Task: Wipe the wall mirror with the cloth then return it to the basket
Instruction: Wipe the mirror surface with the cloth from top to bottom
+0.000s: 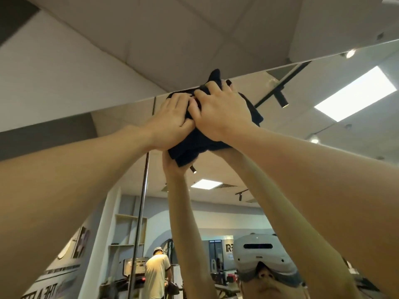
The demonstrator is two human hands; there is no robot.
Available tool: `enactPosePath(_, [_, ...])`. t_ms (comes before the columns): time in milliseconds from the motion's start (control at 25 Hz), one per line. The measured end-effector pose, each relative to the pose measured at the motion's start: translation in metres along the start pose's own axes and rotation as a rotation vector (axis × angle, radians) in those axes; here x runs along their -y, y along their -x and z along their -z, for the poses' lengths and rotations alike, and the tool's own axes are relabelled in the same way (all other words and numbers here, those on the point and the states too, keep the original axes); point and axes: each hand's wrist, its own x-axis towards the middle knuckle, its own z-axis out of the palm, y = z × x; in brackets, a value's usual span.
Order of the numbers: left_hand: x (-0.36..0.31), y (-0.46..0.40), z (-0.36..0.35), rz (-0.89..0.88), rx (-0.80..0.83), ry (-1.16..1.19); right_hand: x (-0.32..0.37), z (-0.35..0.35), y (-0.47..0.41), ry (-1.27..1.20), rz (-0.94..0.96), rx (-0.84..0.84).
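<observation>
The wall mirror [302, 169] fills the lower right of the head view, and its top edge runs diagonally up to the right. A dark cloth [190, 147] is pressed flat against the glass right at that top edge. My left hand [172, 119] and my right hand [220, 111] lie side by side on the cloth, both arms stretched overhead. One corner of the cloth pokes up past the mirror's edge. The mirror reflects my raised arms and my headset. No basket is in view.
A vertical metal pole [142, 212] shows in the mirror at lower centre. The reflection also shows a person in a light shirt [156, 275], wooden shelves [127, 231] and ceiling lights [356, 93]. Above the mirror are a white wall and ceiling panels.
</observation>
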Motion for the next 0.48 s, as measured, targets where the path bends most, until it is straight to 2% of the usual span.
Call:
enactPosePath(160, [0.046, 0.039, 0.007, 0.045, -0.028, 0.032, 0.053, -0.018, 0.001, -0.035, 0.055, 0.001])
enactPosePath(320, [0.046, 0.058, -0.004, 0.099, -0.111, 0.105, 0.058, -0.015, 0.013, -0.066, 0.081, -0.001])
enactPosePath(480, [0.036, 0.092, -0.011, 0.105, -0.120, 0.091, 0.074, -0.011, 0.048, -0.080, 0.072, 0.045])
